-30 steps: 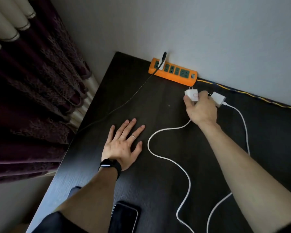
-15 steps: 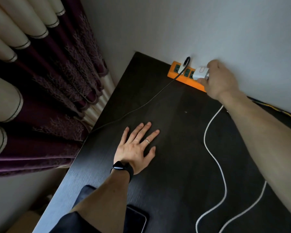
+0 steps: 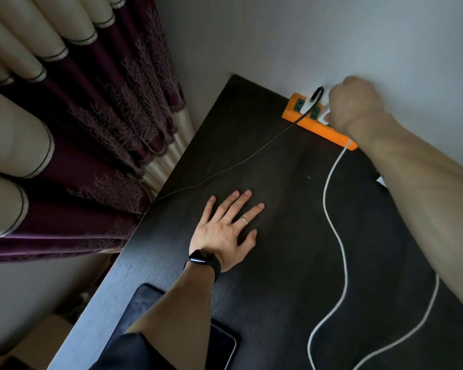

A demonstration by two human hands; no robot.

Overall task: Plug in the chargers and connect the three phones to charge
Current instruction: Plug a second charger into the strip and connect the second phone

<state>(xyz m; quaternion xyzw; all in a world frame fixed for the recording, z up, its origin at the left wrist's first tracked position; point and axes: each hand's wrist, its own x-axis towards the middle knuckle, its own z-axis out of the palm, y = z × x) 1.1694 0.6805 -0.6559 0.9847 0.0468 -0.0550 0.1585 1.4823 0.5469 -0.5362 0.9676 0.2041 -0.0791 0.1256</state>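
An orange power strip lies against the wall at the table's far edge. A white charger with a black cable is plugged in near its left end. My right hand grips a white charger and holds it down on the strip's middle sockets; my fingers hide most of it. Its white cable snakes down the table toward me. My left hand rests flat on the dark table, fingers spread. Two dark phones lie at the near edge, partly under my left forearm.
Purple and cream curtains hang left of the table. The black cable runs off the table's left edge. A second white cable loops at the lower right. A small white object peeks out beside my right forearm.
My right hand carried the white charger from the table up to the power strip and now presses it onto the sockets. My left hand stayed flat on the table.
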